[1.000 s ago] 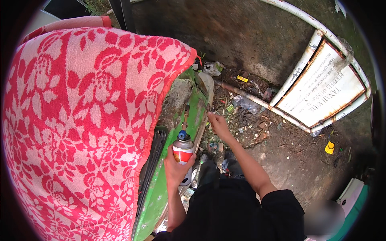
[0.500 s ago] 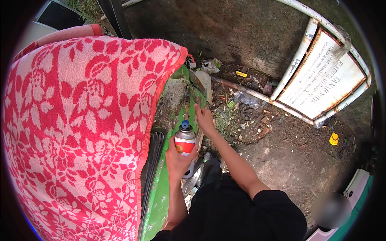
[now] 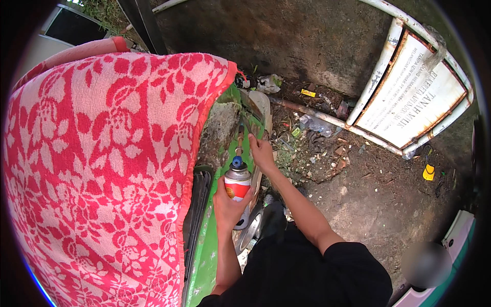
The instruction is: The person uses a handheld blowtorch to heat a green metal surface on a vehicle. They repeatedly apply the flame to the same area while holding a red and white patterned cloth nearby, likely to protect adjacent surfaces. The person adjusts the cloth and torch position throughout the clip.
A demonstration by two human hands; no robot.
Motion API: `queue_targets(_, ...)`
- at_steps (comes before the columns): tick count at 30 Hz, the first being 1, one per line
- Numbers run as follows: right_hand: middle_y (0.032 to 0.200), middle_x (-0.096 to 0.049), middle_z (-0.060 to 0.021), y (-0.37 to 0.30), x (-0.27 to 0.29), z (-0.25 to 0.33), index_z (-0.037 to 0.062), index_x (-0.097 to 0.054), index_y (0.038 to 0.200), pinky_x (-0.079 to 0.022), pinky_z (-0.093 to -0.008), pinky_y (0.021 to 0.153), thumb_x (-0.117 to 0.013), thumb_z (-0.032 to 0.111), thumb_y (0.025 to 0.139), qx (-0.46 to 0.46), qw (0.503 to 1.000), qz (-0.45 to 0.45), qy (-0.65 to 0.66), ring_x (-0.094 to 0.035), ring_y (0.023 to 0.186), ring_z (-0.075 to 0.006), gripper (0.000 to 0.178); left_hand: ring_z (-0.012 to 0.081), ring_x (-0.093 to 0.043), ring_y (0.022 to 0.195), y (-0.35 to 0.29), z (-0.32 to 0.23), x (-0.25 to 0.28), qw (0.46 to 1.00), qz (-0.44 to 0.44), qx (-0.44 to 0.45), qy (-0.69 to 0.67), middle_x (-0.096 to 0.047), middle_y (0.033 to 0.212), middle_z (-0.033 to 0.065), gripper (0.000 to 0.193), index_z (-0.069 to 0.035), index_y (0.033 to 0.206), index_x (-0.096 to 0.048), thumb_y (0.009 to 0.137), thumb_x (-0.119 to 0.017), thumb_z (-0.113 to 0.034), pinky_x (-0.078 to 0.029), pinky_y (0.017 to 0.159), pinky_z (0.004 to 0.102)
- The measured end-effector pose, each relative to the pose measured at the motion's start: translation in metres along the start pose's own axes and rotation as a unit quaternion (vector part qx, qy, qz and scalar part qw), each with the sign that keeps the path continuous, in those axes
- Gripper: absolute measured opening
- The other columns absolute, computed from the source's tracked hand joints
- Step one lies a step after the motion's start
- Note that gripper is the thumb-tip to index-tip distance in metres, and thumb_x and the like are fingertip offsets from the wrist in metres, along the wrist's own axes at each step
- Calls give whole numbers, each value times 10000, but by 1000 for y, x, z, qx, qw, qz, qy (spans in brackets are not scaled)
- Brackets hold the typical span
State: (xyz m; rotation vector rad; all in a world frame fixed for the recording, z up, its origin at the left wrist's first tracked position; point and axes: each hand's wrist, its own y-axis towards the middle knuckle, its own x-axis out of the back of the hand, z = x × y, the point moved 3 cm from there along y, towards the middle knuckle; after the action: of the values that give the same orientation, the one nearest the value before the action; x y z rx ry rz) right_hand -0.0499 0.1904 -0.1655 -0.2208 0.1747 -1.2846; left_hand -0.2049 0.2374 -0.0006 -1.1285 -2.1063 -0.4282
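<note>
My left hand (image 3: 231,209) is wrapped round a gas canister (image 3: 237,188) with a red and white label. A torch head with a blue fitting (image 3: 237,162) tops the canister, and its metal nozzle (image 3: 239,146) points away from me over a green vehicle panel (image 3: 203,261). Beside the nozzle on the right, my right hand (image 3: 263,156) has its fingers closed on a thin dark strip-like tool (image 3: 246,124), whose exact kind I cannot make out. Ahead of the nozzle the green paint gives way to a bare greyish patch (image 3: 219,125).
A red and pink floral blanket (image 3: 102,153) covers the vehicle at left. Below the canister a wheel (image 3: 249,234) partly shows. A rusty white-framed sign (image 3: 417,94) leans by a dark wall (image 3: 276,41). Litter and a yellow object (image 3: 428,172) lie on the dirt (image 3: 368,199).
The view has shifted slightly, moving the whole scene a little. Both hands keep their holds, and the right hand stays beside the nozzle.
</note>
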Motion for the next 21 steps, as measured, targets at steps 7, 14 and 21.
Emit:
queue_targets(7, 569, -556, -193, 6, -4, -3, -58, -661, 765, -407, -454, 547, -575, 515, 1042, 19, 999, -13, -26, -542, 507, -304, 642, 179, -729, 815, -1, 10, -8, 1000, 11, -18, -23, -754, 946, 144, 533, 3, 1165, -581, 775, -902, -167, -576, 747, 343)
queue_targets(14, 559, -539, -151, 8, -8, -5, -56, -672, 784, -408, -451, 559, -574, 534, 1040, -38, 999, 6, 35, -540, 525, -235, 651, 299, -754, 847, -3, 10, -8, 999, 18, -3, -46, -741, 982, 210, 664, 29, 1224, -571, 746, -926, -264, -577, 771, 405)
queue_targets(21, 534, -497, -89, 2, -13, -11, -49, -618, 743, -379, -420, 532, -568, 550, 1040, -51, 997, 22, 47, -489, 513, -182, 670, 255, -744, 836, -3, 5, -4, 999, 17, -8, -42, -746, 973, 181, 618, 14, 1211, -572, 754, -918, -218, -577, 755, 388)
